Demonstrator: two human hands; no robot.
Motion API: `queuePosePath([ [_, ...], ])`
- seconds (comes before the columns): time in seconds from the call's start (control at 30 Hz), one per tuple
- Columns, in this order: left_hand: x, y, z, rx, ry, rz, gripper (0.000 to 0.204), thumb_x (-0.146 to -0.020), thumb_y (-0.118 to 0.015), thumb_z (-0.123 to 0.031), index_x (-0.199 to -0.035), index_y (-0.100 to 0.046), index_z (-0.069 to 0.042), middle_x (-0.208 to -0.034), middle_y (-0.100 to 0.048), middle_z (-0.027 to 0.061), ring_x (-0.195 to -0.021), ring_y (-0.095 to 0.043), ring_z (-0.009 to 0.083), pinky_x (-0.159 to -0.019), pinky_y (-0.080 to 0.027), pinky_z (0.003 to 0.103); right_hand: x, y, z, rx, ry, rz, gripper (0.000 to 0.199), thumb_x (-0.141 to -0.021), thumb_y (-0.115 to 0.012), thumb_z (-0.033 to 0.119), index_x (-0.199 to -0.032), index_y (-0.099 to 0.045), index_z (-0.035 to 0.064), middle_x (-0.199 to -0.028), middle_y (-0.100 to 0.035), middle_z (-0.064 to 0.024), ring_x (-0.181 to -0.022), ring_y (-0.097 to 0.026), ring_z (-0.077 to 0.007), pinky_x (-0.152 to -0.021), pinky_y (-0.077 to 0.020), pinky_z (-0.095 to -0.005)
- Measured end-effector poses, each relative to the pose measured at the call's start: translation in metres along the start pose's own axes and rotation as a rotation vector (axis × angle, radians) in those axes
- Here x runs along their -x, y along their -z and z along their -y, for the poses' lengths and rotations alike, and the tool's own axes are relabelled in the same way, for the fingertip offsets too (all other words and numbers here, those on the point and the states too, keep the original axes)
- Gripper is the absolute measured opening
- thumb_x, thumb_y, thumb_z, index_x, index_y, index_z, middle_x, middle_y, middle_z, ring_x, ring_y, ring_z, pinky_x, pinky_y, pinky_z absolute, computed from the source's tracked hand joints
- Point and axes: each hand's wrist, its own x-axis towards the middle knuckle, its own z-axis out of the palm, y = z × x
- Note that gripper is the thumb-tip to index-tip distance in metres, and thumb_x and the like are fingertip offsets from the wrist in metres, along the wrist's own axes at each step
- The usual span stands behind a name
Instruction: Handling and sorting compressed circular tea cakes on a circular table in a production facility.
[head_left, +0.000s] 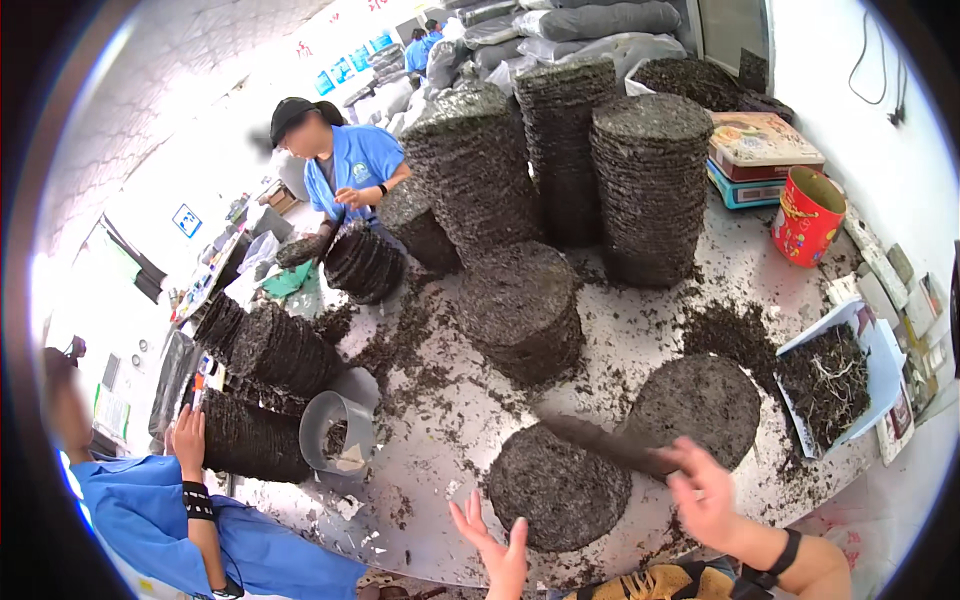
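Observation:
My right hand (706, 495) grips the edge of a thin, dark round seaweed disc (605, 443), seen almost edge-on and tilted above the table. Beneath it lies another seaweed disc, flat on the tabletop (430, 440), the near round disc (560, 497). A further flat disc (703, 405) rests to its right, partly covered by the held one. My left hand (494, 548) is at the near edge, fingers spread and holding nothing, just left of the near disc. The right fingers are slightly blurred.
Tall disc stacks (650, 190) and a short stack (520, 310) stand beyond. Right are a blue-white bin (860, 400) of dark scraps, a red bucket (805, 220) and boxes (765, 145). A translucent tub (338, 430) sits left. Two blue-clad people (365, 165) (150, 520) work alongside.

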Motion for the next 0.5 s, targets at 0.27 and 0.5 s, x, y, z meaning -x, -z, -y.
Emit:
queuePosePath([
  [0.27, 0.001, 0.004, 0.034, -0.186, 0.061, 0.077, 0.087, -0.085, -0.069, -0.023, -0.148, -0.013, 0.001, -0.152, -0.015, 0.0247, -0.142, -0.012, 0.0381, -0.115, -0.012, 0.047, 0.028, 0.064, -0.063, -0.119, -0.372, -0.496, 0.056, -0.093, -0.054, 0.01, -0.142, -0.032, -0.0039, -0.141, -0.04, -0.0159, -0.131, -0.036, -0.024, -0.111, -0.0243, -0.036],
  [0.5, -0.002, -0.014, 0.029, -0.217, 0.039, 0.11, 0.081, -0.087, -0.066, -0.021, -0.148, -0.016, -0.003, -0.148, -0.021, 0.0211, -0.137, -0.023, 0.033, -0.113, -0.019, 0.043, 0.023, 0.034, 0.001, 0.318, 0.166, 0.222, 0.053, -0.084, -0.063, 0.025, -0.13, -0.051, 0.0009, -0.137, -0.048, -0.0183, -0.133, -0.037, -0.0343, -0.11, -0.0275, -0.0491],
])
